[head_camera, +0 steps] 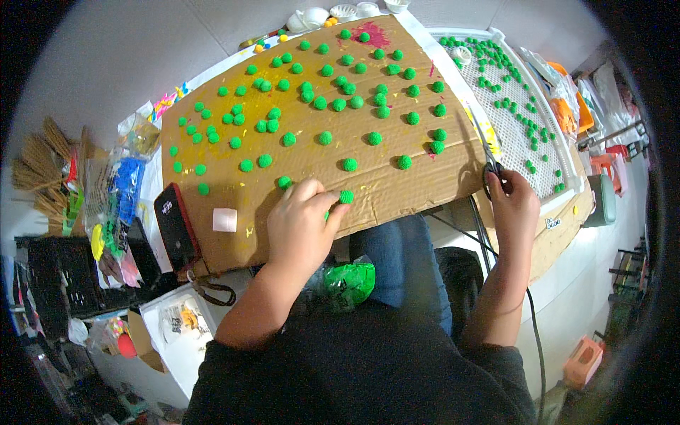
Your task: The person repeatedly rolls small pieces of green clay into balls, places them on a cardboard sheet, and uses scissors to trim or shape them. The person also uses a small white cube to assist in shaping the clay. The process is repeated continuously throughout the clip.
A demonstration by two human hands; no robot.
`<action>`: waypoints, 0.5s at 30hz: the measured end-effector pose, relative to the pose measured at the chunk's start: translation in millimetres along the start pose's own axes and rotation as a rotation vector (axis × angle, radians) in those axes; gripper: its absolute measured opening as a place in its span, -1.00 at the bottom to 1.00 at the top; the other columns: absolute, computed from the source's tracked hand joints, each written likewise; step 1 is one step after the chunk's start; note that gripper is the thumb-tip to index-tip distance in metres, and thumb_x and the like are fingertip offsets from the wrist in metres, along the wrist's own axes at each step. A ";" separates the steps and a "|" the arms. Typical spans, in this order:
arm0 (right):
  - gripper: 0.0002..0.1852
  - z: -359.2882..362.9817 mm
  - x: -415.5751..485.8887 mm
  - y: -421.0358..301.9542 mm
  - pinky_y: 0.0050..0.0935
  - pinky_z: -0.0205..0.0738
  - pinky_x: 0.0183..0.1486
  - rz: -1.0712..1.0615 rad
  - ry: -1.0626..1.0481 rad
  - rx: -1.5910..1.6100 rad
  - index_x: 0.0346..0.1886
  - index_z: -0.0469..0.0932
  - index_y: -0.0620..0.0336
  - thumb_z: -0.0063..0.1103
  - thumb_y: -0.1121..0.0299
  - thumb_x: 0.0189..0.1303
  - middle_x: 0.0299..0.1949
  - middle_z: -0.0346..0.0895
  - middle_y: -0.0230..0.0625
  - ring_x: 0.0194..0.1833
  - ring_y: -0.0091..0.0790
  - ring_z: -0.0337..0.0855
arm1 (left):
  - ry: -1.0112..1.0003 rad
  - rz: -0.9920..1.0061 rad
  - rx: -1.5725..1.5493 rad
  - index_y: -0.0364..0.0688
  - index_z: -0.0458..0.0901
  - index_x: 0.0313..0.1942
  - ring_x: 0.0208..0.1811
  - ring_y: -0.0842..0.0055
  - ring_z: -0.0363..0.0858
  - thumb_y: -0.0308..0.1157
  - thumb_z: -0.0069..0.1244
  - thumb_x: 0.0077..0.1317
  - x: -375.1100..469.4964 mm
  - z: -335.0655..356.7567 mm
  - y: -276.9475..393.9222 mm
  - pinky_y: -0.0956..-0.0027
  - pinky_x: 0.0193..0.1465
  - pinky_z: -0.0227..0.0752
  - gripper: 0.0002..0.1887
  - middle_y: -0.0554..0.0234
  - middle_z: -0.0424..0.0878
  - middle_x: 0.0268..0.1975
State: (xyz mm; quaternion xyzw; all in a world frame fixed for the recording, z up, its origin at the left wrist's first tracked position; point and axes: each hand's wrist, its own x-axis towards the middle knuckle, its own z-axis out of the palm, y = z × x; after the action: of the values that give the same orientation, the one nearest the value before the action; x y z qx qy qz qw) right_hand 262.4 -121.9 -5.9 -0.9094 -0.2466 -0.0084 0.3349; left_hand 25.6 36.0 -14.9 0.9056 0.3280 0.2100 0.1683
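Many small green textured balls (pixel 349 164) lie spread over a paint-stained cardboard sheet (pixel 382 191). Low on the sheet, near its front edge, my left hand (pixel 300 223) has a green ball (pixel 346 197) at its thumb and fingertips. Part of another green ball shows between the thumb and the fingers, and one more lies just behind the knuckles. Off the sheet's right edge, my right hand (pixel 510 196) holds a pair of scissors (pixel 486 138) by the dark handles, with the long blades pointing away from me.
A white mesh tray (pixel 564 159) with more green balls stands at right. On the left are a red-edged phone (pixel 178 226), a pale square (pixel 224 220) and plastic bags (pixel 127 186). White bowls (pixel 343 11) line the far edge. A green bag (pixel 350 281) hangs below the near edge.
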 end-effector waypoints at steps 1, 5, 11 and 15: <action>-0.72 1.0 2.3 -0.8 -0.28 0.47 -0.30 -0.006 0.003 -0.032 -0.27 0.61 0.29 0.25 0.24 0.08 -0.47 0.60 -0.03 -0.41 -0.11 0.64 | -0.007 0.004 0.005 -0.20 0.67 -0.35 -0.30 0.28 0.54 -0.28 0.22 0.02 0.1 0.1 0.5 0.27 -0.27 0.39 -0.77 0.21 0.52 -0.38; -0.73 7.2 5.2 -1.6 -0.21 0.47 -0.26 -0.051 0.006 -0.102 -0.25 0.61 0.29 0.23 0.28 0.06 -0.44 0.58 -0.01 -0.36 -0.03 0.62 | 0.010 0.031 0.021 -0.17 0.65 -0.29 -0.26 0.28 0.55 -0.29 0.21 0.03 3.8 -3.5 3.8 0.28 -0.24 0.41 -0.76 0.22 0.54 -0.34; -0.72 13.0 -4.1 -8.5 -0.21 0.47 -0.22 -0.168 0.002 -0.148 -0.26 0.62 0.31 0.25 0.28 0.04 -0.35 0.51 -0.06 -0.32 -0.01 0.59 | -0.166 0.101 -0.007 -0.13 0.61 -0.24 -0.20 0.27 0.53 -0.34 0.17 0.04 13.3 -8.5 5.1 0.25 -0.22 0.42 -0.75 0.25 0.53 -0.27; -0.68 12.7 -10.3 -14.5 -0.24 0.47 -0.22 -0.199 0.030 -0.161 -0.20 0.60 0.29 0.27 0.25 0.05 -0.30 0.52 -0.11 -0.30 -0.05 0.60 | -0.126 -0.007 -0.162 -0.17 0.62 -0.28 -0.25 0.27 0.58 -0.36 0.16 0.06 21.6 -20.6 -10.2 0.26 -0.23 0.44 -0.79 0.19 0.57 -0.32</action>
State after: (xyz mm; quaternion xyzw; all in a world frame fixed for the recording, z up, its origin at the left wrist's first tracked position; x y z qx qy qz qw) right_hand 244.9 -109.2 -8.9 -0.9041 -0.3290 -0.0748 0.2621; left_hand 25.2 61.3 4.0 0.8992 0.3019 0.1778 0.2621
